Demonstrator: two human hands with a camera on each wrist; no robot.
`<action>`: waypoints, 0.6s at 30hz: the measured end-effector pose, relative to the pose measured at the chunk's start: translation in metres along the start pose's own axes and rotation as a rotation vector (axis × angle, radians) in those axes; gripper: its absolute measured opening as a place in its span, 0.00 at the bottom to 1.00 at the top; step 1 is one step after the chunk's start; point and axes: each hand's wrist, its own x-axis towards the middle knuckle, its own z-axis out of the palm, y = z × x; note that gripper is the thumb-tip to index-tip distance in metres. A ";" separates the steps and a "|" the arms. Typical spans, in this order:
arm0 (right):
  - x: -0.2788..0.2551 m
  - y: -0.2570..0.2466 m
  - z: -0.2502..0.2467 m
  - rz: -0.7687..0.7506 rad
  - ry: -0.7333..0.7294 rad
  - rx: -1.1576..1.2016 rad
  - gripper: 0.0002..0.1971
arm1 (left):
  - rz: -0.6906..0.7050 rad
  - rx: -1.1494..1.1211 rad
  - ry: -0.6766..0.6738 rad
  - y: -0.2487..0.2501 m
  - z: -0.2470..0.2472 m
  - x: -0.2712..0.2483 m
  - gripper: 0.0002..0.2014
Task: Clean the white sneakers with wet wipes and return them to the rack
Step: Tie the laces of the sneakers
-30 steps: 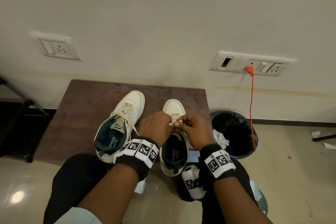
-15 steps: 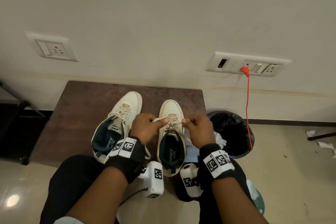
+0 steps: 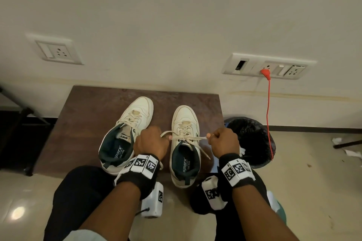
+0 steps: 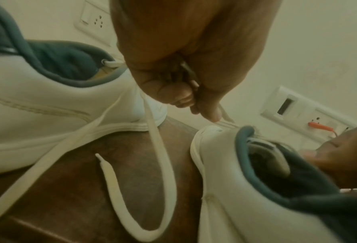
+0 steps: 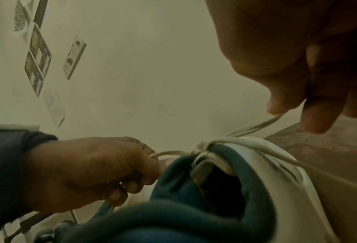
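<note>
Each wrist wears a black band just behind the grip, the left wristband [image 3: 140, 174] and the right wristband [image 3: 236, 170] both faced with white plates printed in black square-code markers. A white camera box [image 3: 153, 200] hangs under the left one. Black trousers [image 3: 78, 197] cover the legs.

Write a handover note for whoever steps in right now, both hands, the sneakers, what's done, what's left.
Left hand and right hand each pinch a lace loop of the right sneaker, pulling the bow tight.
Left sneaker sits beside it on the brown table, its lace hanging loose.
No wipe in hand.
Left: finish this bow, then return both sneakers to the rack, which is out of view.
</note>
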 end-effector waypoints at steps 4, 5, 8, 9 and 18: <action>-0.005 0.003 0.007 -0.019 0.048 0.047 0.11 | 0.080 0.032 -0.002 -0.001 0.003 -0.008 0.17; -0.009 0.004 0.008 -0.022 0.045 0.088 0.08 | 0.088 0.011 -0.015 -0.003 0.003 -0.010 0.17; -0.025 0.008 0.010 -0.010 0.052 0.181 0.15 | 0.033 -0.142 -0.042 -0.011 0.004 -0.018 0.19; -0.031 0.009 0.011 -0.015 0.059 0.184 0.16 | 0.009 -0.185 -0.048 -0.014 0.006 -0.021 0.22; -0.073 -0.007 0.009 -0.094 0.028 0.038 0.05 | -0.064 -0.148 -0.046 -0.005 0.006 -0.049 0.12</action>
